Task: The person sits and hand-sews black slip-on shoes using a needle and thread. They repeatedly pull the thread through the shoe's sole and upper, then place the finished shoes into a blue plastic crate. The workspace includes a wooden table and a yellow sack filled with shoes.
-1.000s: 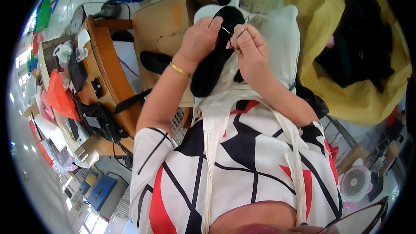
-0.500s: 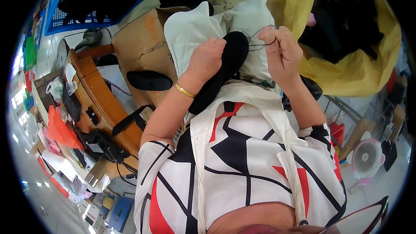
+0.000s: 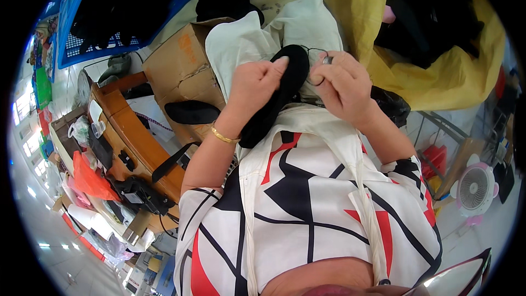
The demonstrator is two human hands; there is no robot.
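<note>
— How is the room furnished around the hands?

— A pale, glossy floor (image 3: 496, 241) is seen at the rim. Far left of the left hand (image 3: 253, 90), a wooden table (image 3: 143, 145) is crowded with odds and ends; beyond that hand, a blue plastic crate (image 3: 70, 46) is filled with black pieces.

— And the left hand itself?

— A black shoe sole (image 3: 295, 68) is gripped by it, thumb laid on the face, fingers curled; the sole is held slanting between the hands, above the white cloth (image 3: 235, 38). (A gold bracelet (image 3: 223, 135) is worn on that wrist.)

— The right hand?

— By the right hand (image 3: 346, 85), ringed and curled, dark thread (image 3: 315, 49) is pinched; it is looped across to the sole's edge. Whether a needle is also held cannot be told.

— Anything nearby?

— Another black sole (image 3: 192, 112) is set left of the left hand, against a cardboard box (image 3: 178, 63). Beyond the right hand, black pieces are heaped in a yellow bag (image 3: 438, 87).
</note>
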